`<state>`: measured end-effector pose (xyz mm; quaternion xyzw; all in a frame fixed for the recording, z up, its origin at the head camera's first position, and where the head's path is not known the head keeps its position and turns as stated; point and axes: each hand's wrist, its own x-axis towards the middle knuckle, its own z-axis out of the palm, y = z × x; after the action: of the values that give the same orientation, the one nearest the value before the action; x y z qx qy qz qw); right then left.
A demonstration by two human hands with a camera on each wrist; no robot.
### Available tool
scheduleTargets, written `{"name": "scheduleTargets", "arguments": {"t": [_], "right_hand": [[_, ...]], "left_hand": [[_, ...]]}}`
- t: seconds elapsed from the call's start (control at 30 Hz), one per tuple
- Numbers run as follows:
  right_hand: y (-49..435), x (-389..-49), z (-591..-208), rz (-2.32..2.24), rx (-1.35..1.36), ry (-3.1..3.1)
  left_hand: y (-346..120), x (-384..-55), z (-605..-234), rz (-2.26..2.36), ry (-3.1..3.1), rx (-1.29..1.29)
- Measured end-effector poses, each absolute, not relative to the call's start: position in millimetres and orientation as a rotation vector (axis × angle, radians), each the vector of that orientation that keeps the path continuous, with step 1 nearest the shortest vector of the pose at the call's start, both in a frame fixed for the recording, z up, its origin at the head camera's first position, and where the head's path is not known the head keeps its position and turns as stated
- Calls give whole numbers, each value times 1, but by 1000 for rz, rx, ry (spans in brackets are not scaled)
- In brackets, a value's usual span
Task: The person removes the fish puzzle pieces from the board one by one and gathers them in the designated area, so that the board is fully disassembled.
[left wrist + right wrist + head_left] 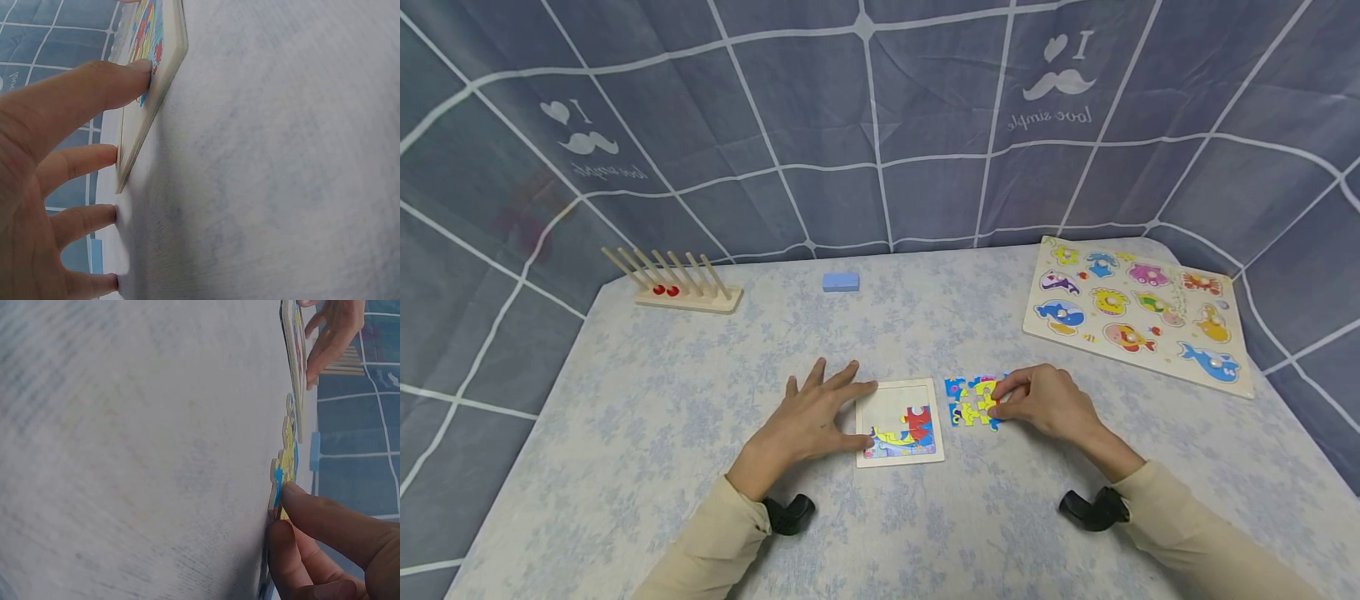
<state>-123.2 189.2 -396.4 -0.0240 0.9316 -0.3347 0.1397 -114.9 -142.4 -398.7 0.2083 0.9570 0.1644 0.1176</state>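
A square wooden puzzle tray [900, 462] lies on the table, its lower part filled with red, yellow and blue pieces. My left hand [808, 425] rests at its left side with fingers spread; the thumb [125, 84] presses on the tray's picture and the index finger touches the edge. To the right of the tray lies a cluster of loose yellow and blue puzzle pieces [967, 407]. My right hand [1052, 404] is at that cluster's right side, pinching a puzzle piece [278, 484] between thumb and fingers. The fingers partly cover that piece.
At the back left stands a wooden peg rack [688, 298] with two red beads. A blue block [841, 282] lies at the back middle. A sea-animal knob puzzle board [1138, 312] lies at the back right. A grey checked curtain [880, 125] hangs behind the table.
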Motion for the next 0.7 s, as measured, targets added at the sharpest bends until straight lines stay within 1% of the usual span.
{"name": "scheduleTargets", "arguments": {"t": [0.33,0.47,0.7], "right_hand": [[188,-123,-390,-1010,-72,2692],[178,-125,-390,-1082,-149,2682],[146,-124,-392,-1152,-359,2602]], "left_hand": [[-142,-116,-398,486,2791,599],[-142,-116,-398,485,2794,599],[-142,-116,-398,478,2792,597]]}}
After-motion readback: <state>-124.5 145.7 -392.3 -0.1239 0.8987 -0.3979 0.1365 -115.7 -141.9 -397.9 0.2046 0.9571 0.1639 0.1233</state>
